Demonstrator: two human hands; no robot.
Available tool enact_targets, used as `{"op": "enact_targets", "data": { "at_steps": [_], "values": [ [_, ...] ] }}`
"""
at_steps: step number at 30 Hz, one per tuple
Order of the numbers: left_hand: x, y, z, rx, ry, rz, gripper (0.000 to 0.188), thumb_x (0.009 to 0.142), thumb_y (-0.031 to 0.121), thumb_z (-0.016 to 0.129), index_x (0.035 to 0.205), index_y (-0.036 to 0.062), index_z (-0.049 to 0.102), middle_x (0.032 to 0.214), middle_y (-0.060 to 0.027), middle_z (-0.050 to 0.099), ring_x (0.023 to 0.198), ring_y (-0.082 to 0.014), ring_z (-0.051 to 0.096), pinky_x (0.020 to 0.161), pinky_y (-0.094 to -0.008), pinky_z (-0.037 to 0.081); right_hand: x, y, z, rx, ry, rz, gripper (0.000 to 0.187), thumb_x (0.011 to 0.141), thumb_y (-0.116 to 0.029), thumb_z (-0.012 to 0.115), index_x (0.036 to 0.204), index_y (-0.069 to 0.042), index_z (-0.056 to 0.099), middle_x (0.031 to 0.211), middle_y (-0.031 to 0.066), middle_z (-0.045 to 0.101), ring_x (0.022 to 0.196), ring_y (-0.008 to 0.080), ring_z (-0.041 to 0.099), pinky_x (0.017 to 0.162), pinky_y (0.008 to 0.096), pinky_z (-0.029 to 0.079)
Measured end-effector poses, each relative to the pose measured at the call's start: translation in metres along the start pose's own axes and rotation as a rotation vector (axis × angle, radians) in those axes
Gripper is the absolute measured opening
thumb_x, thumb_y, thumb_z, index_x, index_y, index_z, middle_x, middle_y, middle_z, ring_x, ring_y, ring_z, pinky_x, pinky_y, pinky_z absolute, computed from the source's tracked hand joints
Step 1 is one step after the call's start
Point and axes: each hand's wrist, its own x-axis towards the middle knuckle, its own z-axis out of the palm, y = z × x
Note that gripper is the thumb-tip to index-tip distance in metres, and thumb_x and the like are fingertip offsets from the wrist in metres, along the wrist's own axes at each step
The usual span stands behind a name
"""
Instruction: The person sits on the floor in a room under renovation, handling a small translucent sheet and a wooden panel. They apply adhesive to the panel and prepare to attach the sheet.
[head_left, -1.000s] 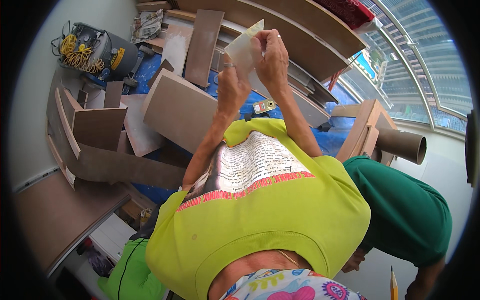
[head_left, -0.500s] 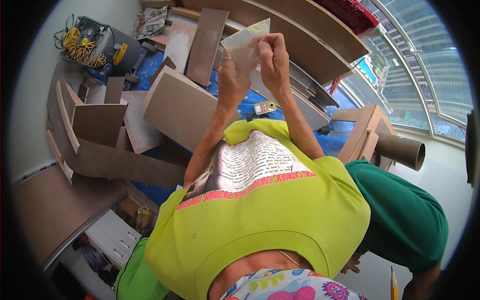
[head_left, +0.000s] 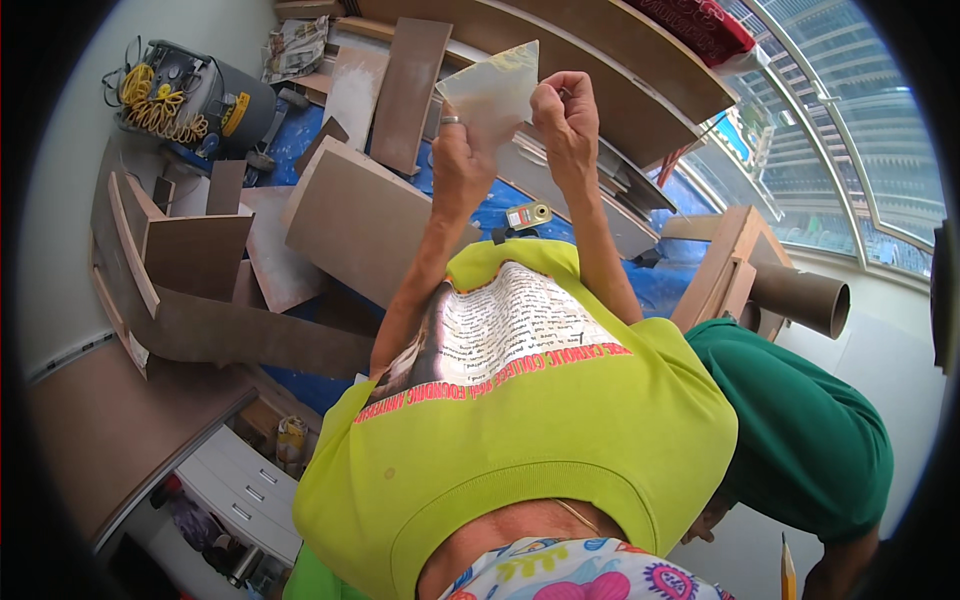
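A thin, pale, translucent flat sheet [head_left: 497,88] with a ragged yellowish top edge is held up in front of me. My left hand [head_left: 463,165], with a ring on one finger, grips its lower part. Just right of the sheet is my right hand [head_left: 568,125], raised with its fingers curled and pinched together. A small gap separates it from the sheet's edge, and whatever is between those fingertips, if anything, is too small to make out. Below the hands, a small yellow device [head_left: 529,215] shows near my shirt hem.
Brown boards [head_left: 360,220] lean and lie at the left and ahead over blue floor sheeting [head_left: 300,135]. A grey vacuum [head_left: 215,95] with coiled yellow cord stands far left. To the right are a wooden frame [head_left: 725,265], a cardboard tube [head_left: 805,300] and windows [head_left: 850,130].
My right hand has come away from the sheet, moving a little right. My left hand still holds the sheet, shifted slightly left.
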Motion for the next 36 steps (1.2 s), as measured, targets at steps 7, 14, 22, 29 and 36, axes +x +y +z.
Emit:
{"op": "enact_targets", "data": {
  "at_steps": [7, 14, 22, 29, 36],
  "values": [
    [0.01, -0.016, -0.022, -0.065, 0.032, -0.142, 0.031, 0.106, 0.012, 0.038, 0.129, -0.0095, 0.033, 0.114, -0.025, 0.061, 0.098, -0.0355, 0.07, 0.083, -0.0382, 0.063, 0.005, -0.01, -0.053, -0.205, 0.169, -0.101, 0.02, 0.095, -0.009, 0.062, 0.112, -0.004, 0.052, 0.079, -0.0005, 0.054, 0.072, 0.0057, 0.05, 0.063, 0.0211, 0.043],
    [0.011, 0.015, -0.006, -0.379, -0.115, -0.272, 0.034, 0.107, 0.014, 0.034, 0.136, -0.0048, 0.031, 0.121, -0.0265, 0.059, 0.101, -0.0359, 0.07, 0.084, -0.0372, 0.063, 0.001, -0.021, -0.056, -0.335, 0.096, -0.047, 0.01, 0.096, -0.006, 0.057, 0.102, -0.001, 0.065, 0.092, 0.0079, 0.066, 0.078, 0.0136, 0.064, 0.07, 0.0279, 0.051],
    [0.009, 0.022, 0.018, -0.367, -0.227, -0.267, 0.035, 0.107, 0.014, 0.035, 0.134, -0.0087, 0.033, 0.121, -0.0262, 0.059, 0.1, -0.0365, 0.069, 0.085, -0.0374, 0.063, -0.01, -0.023, -0.071, -0.448, 0.219, -0.081, 0.023, 0.098, -0.019, 0.04, 0.094, -0.001, 0.054, 0.066, 0.0103, 0.05, 0.061, 0.0212, 0.051, 0.061, 0.0362, 0.043],
    [0.008, 0.024, 0.042, -0.356, -0.294, -0.26, 0.036, 0.107, 0.015, 0.035, 0.132, -0.0121, 0.035, 0.119, -0.028, 0.06, 0.1, -0.038, 0.069, 0.086, -0.0387, 0.062, -0.014, -0.019, -0.105, -0.513, 0.252, -0.001, 0.044, 0.106, -0.04, 0.04, 0.091, -0.001, 0.053, 0.065, 0.0114, 0.05, 0.06, 0.0259, 0.051, 0.06, 0.0379, 0.042],
    [0.011, 0.014, 0.055, -0.392, -0.339, -0.291, 0.037, 0.107, 0.014, 0.035, 0.136, -0.0083, 0.031, 0.122, -0.0281, 0.058, 0.102, -0.0387, 0.068, 0.086, -0.0401, 0.062, -0.007, -0.019, -0.13, -0.428, 0.27, 0.153, 0.048, 0.098, -0.042, 0.059, 0.073, -0.001, 0.06, 0.062, 0.0089, 0.055, 0.057, 0.0183, 0.053, 0.057, 0.0337, 0.043]
  ]
}}
